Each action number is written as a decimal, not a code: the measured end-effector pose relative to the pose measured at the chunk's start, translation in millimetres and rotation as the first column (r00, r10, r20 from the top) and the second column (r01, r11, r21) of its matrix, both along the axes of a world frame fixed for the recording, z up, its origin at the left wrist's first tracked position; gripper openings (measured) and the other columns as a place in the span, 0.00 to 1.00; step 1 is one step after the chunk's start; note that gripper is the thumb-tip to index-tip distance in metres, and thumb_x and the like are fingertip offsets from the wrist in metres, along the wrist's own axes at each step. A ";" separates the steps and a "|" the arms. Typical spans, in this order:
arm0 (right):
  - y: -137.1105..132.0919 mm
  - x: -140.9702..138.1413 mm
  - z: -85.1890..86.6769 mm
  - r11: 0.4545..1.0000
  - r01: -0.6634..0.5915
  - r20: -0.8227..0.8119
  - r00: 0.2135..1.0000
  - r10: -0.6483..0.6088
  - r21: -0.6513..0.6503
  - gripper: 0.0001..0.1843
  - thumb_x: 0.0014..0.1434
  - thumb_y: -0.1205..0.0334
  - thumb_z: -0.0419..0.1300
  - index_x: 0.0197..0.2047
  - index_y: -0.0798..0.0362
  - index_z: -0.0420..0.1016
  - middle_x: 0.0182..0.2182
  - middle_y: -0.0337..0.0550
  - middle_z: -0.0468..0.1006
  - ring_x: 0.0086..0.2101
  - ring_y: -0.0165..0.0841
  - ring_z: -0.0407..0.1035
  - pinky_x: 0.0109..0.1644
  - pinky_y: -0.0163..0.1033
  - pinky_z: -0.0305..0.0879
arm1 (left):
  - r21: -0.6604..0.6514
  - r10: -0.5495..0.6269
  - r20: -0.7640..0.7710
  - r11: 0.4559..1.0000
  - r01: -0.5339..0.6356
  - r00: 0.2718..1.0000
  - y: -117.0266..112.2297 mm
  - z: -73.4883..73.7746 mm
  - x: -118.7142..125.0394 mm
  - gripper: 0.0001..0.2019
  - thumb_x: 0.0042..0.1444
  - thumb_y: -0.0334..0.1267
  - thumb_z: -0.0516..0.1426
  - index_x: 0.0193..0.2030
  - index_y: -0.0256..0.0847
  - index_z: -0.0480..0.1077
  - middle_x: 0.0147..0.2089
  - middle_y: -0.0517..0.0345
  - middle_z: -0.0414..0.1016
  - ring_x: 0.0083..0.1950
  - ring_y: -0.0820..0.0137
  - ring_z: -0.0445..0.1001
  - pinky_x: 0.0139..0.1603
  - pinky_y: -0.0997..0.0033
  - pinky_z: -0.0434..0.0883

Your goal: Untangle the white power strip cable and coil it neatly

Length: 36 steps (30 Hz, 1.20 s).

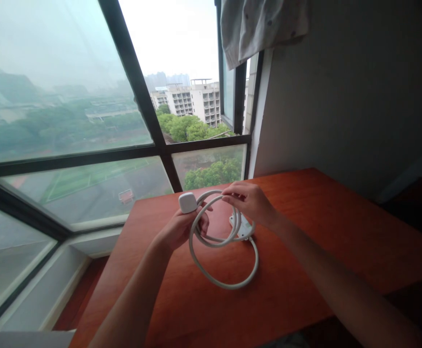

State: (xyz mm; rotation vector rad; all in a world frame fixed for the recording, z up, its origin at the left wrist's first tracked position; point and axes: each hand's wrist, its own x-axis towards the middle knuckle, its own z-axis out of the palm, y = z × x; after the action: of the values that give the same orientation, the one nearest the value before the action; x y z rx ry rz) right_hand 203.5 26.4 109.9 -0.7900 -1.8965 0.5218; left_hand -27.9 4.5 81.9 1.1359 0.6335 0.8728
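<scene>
Loops of a white power cord [228, 285] hang between my two hands above the table. My left hand [185, 227] is closed around the coil's left side, and the cord's white plug [188, 202] sticks up over it. At the upper right of the coil, my right hand [249, 199] pinches the cord between thumb and fingers. Behind the loops a white power strip [242, 227] lies on the table, partly covered by the cord and my right hand. One loop droops low and runs back up to the strip's near end.
The reddish-brown wooden table [298, 261] stretches beneath my hands. Dark-framed windows [167, 150] stand beyond its far and left edges. A pale curtain [261, 29] hangs at the top, beside a grey wall [341, 96] on the right.
</scene>
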 end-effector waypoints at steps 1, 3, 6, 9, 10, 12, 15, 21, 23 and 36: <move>0.2 -0.3 -0.7 0.999 0.025 -0.002 1.000 -0.025 0.024 0.10 0.61 0.55 0.61 0.37 0.52 0.79 0.33 0.43 0.76 0.30 0.30 0.68 0.33 0.35 0.65 | -0.012 -0.002 0.012 1.000 0.002 1.000 -0.2 0.0 0.1 0.14 0.62 0.43 0.56 0.47 0.33 0.70 0.24 0.56 0.71 0.23 0.71 0.70 0.25 0.73 0.69; 0.3 0.1 -2.7 0.995 0.074 -0.020 0.997 -0.073 0.073 0.10 0.62 0.55 0.61 0.36 0.52 0.78 0.35 0.44 0.75 0.35 0.32 0.70 0.39 0.37 0.67 | -0.039 -0.019 0.062 0.999 0.022 0.998 -0.6 -0.3 -0.1 0.13 0.63 0.43 0.55 0.46 0.34 0.71 0.22 0.60 0.67 0.20 0.74 0.66 0.24 0.74 0.67; 0.6 1.0 -7.1 0.994 0.075 -0.069 0.995 -0.070 0.078 0.09 0.62 0.55 0.60 0.36 0.51 0.75 0.43 0.47 0.74 0.46 0.37 0.70 0.50 0.43 0.68 | -0.074 -0.089 0.156 0.992 0.102 0.984 -1.1 -1.7 -0.9 0.13 0.64 0.43 0.54 0.46 0.35 0.71 0.18 0.65 0.61 0.17 0.77 0.60 0.22 0.76 0.62; -0.1 -0.6 -11.6 0.994 -0.091 -0.138 0.987 0.082 -0.054 0.10 0.64 0.53 0.58 0.39 0.51 0.71 0.52 0.50 0.71 0.52 0.39 0.68 0.50 0.43 0.71 | -0.090 -0.178 0.199 0.976 0.199 0.964 -1.0 -3.6 -0.4 0.13 0.64 0.43 0.53 0.47 0.35 0.71 0.17 0.66 0.58 0.15 0.78 0.56 0.20 0.78 0.57; -0.7 -1.7 -12.3 0.982 -0.159 -0.150 0.978 0.142 -0.102 0.10 0.64 0.53 0.57 0.40 0.50 0.70 0.54 0.51 0.70 0.54 0.38 0.67 0.50 0.43 0.71 | -0.093 -0.207 0.198 0.969 0.229 0.958 -0.8 -4.4 0.3 0.13 0.64 0.43 0.54 0.48 0.35 0.71 0.17 0.66 0.58 0.15 0.78 0.56 0.19 0.78 0.56; -2.4 -3.9 -12.1 0.953 -0.250 -0.142 0.963 0.228 -0.171 0.10 0.65 0.53 0.56 0.42 0.51 0.68 0.55 0.52 0.71 0.53 0.38 0.68 0.50 0.43 0.71 | -0.104 -0.258 0.183 0.955 0.279 0.949 -0.2 -6.1 2.7 0.13 0.63 0.42 0.54 0.48 0.35 0.71 0.18 0.65 0.59 0.15 0.78 0.57 0.20 0.77 0.56; -4.9 -5.6 -9.1 0.932 -0.267 -0.086 0.964 0.253 -0.246 0.12 0.65 0.51 0.56 0.41 0.52 0.67 0.45 0.50 0.77 0.40 0.34 0.75 0.41 0.39 0.72 | -0.128 -0.276 0.170 0.946 0.299 0.946 0.6 -8.5 7.2 0.14 0.63 0.42 0.54 0.48 0.34 0.71 0.19 0.64 0.60 0.16 0.77 0.59 0.20 0.76 0.57; -5.8 -3.2 -12.4 0.960 -0.181 0.075 0.977 0.201 -0.211 0.13 0.66 0.50 0.54 0.41 0.52 0.68 0.24 0.36 0.77 0.18 0.25 0.66 0.25 0.29 0.62 | -0.197 -0.256 0.158 0.938 0.284 0.954 -2.2 -10.2 11.1 0.10 0.60 0.37 0.57 0.45 0.33 0.71 0.20 0.66 0.57 0.15 0.82 0.53 0.18 0.79 0.51; -5.1 -1.8 -15.9 0.977 -0.160 0.134 0.975 0.179 -0.142 0.12 0.67 0.53 0.54 0.43 0.52 0.69 0.27 0.37 0.78 0.18 0.24 0.66 0.26 0.29 0.62 | -0.229 -0.249 0.166 0.931 0.283 0.954 -4.0 -10.0 10.9 0.10 0.57 0.33 0.57 0.45 0.32 0.71 0.21 0.66 0.57 0.15 0.83 0.53 0.19 0.79 0.51; -8.0 -0.4 -23.2 0.973 -0.051 0.503 0.861 -0.072 0.227 0.09 0.66 0.67 0.54 0.41 0.49 0.75 0.32 0.42 0.76 0.32 0.31 0.70 0.34 0.32 0.60 | -0.290 -0.030 0.158 0.954 0.076 0.987 -10.7 -10.2 10.0 0.16 0.60 0.43 0.57 0.43 0.30 0.75 0.26 0.56 0.64 0.26 0.74 0.65 0.31 0.73 0.65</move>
State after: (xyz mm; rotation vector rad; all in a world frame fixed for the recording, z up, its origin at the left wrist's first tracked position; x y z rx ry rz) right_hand 203.2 18.4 86.7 -0.8347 -2.3856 0.0688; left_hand -17.9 -6.2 71.8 0.8048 0.5829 0.7801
